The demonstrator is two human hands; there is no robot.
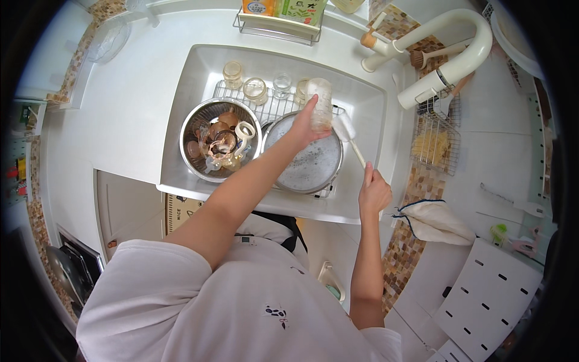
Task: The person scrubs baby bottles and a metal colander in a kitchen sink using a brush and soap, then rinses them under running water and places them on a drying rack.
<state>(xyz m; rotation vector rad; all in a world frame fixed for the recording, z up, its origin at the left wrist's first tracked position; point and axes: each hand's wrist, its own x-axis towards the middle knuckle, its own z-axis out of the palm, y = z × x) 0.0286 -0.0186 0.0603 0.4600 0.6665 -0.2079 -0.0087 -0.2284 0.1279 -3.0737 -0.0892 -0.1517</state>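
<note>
My left hand (pixel 308 123) grips a clear, sudsy bottle (pixel 322 106) tilted over a round metal basin of soapy water (pixel 307 160). In my right hand (pixel 375 189) is the handle of a bottle brush (pixel 346 127), its white sponge head beside the bottle's lower end and outside it. Left of the soapy basin, a steel bowl (pixel 186 156) holds bottle parts, among them brown pieces, rings and a white handled collar (pixel 244 131). Along the sink's far side stand several small jars, such as an amber-tinted one (pixel 232 75) and a clear one (pixel 282 84).
A wire rack (pixel 274 107) lies in the white sink (pixel 362 199). The cream faucet (pixel 445 74) arches over the right rim. A wire caddy (pixel 278 28) with packets stands behind the sink, and a white cloth (pixel 436 221) hangs at the right.
</note>
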